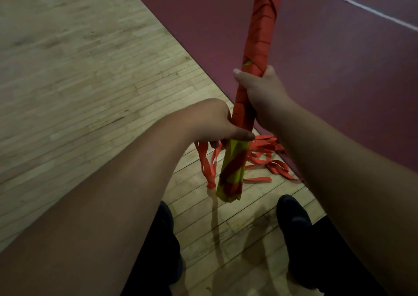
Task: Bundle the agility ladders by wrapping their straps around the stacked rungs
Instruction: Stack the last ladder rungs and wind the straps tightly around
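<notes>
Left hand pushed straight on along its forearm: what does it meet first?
The bundle, right against the left hand, whose thumb lies across it; beyond, probably the right hand; depth is unclear.

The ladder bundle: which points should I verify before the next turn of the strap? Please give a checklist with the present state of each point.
1. Right hand grips the bundle: ok.
2. Left hand holds the hanging strap: ok.
3. Upper part of the bundle fully wrapped: ok.
4. Yellow end covered by strap: not ok, only a few turns cross it.
5. Straps on the floor free of knots: cannot tell.
6. Shoes apart from those straps: ok.
</notes>
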Demonstrator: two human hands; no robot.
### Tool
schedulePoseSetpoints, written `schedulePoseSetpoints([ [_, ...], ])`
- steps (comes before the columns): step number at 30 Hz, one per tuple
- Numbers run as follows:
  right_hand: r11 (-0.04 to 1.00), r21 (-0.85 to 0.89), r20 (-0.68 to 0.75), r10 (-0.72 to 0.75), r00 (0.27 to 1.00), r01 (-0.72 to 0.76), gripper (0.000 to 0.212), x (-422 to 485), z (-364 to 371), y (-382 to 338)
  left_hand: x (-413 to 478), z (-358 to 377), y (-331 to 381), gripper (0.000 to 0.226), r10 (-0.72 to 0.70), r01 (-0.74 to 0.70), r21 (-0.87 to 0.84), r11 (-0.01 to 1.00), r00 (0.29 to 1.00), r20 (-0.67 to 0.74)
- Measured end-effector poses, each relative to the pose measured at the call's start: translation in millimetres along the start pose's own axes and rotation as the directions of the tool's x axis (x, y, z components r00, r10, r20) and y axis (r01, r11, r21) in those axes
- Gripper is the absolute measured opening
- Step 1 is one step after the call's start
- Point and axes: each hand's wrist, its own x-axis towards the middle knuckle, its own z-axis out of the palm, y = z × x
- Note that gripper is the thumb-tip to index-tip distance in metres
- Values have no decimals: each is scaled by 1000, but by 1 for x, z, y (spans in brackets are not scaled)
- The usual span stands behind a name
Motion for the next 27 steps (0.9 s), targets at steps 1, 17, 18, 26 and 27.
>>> schedulePoseSetpoints([
  [1,1000,-11,-5,14,1000,-14,37,1,1,0,3,6,1,56,-22,23,26,999,999,-50],
  [17,758,603,371,12,928,-251,30,-19,-16,-34,-15,-17,-15,23,352,-212,-561,800,923,153],
  [18,765,592,379,15,925,-254,23,-19,-16,-34,-16,-17,-16,29,354,-213,-552,806,921,161],
  [26,798,547,321,79,944,-253,13,-15,-18,-32,-8,-15,-23,40,307,-189,-490,851,936,173],
  [27,817,523,300,90,950,-243,14,-15,-17,-31,-7,-15,-24,31,299,-192,-452,871,937,179],
])
